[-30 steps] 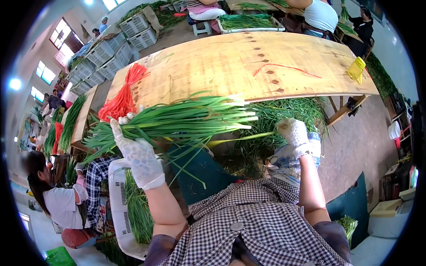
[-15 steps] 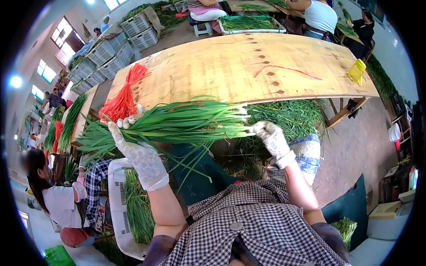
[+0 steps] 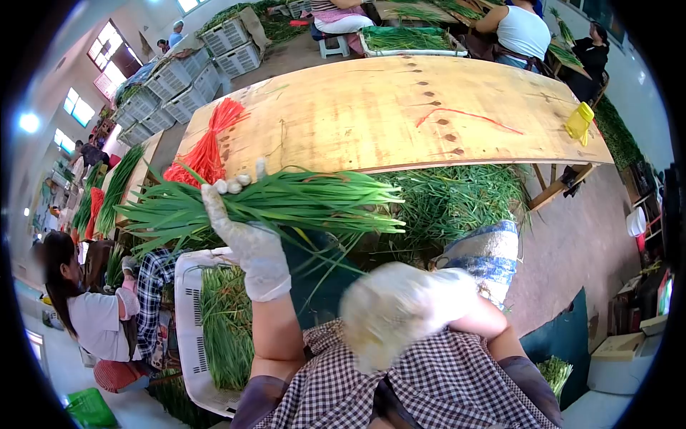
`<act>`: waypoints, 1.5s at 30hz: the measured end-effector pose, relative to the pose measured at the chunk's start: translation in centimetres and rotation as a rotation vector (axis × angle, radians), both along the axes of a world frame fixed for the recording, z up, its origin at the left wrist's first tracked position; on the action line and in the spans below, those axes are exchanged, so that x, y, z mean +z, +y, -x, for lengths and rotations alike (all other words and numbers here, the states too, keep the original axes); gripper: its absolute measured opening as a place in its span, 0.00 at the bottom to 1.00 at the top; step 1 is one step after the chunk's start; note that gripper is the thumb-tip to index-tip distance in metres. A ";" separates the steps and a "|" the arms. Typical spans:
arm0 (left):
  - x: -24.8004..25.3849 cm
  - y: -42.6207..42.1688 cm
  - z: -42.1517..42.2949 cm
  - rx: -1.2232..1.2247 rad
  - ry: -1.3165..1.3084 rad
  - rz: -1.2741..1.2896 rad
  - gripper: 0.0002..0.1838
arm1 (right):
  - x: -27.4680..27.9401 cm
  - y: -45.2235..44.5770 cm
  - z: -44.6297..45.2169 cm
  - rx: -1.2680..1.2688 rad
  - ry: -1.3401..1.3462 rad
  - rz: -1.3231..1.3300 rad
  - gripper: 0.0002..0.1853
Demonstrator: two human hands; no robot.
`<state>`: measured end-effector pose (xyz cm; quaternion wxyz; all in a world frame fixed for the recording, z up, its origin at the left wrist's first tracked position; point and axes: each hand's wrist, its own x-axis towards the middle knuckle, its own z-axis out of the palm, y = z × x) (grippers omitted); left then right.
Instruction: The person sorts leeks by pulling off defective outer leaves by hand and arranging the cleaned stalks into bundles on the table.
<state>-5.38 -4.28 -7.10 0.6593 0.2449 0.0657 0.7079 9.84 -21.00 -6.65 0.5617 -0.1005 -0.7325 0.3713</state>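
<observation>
A bunch of garlic chives [image 3: 321, 200] lies sideways in my left hand [image 3: 251, 252], leaf tips to the left and cut ends to the right. The gloved fingers wrap round it from below, and a few loose leaves dangle under the bunch. Close to my chest, in front of the checked apron [image 3: 343, 357], is my gloved right hand [image 3: 389, 311], away from the bunch. Motion smears its fingers, so their state is unclear. Red plastic ties [image 3: 204, 154] lie on the wooden table [image 3: 343, 107], just beyond the leaf tips.
A white crate [image 3: 189, 314] of chives stands at my lower left. More greens [image 3: 464, 196] are heaped under the table edge. On the tabletop are a loose red tie [image 3: 475, 116] and a yellow object [image 3: 579, 123]. A co-worker [image 3: 96, 322] sits to the left.
My right hand has left the white cut ends of the chives and come back toward my chest. The bunch stays in my left hand, which has shifted slightly right.
</observation>
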 end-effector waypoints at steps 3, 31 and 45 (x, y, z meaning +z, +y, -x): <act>-1.0 2.4 2.7 0.058 -0.014 0.017 0.16 | 0.1 -1.8 -5.7 0.114 -0.220 0.341 0.11; -2.9 2.9 4.0 -0.051 0.019 0.219 0.15 | -10.6 3.5 -6.5 -0.554 0.221 0.986 0.16; -1.1 1.6 4.0 0.025 -0.053 0.098 0.17 | -10.5 -2.2 -11.4 -0.898 -0.200 0.842 0.19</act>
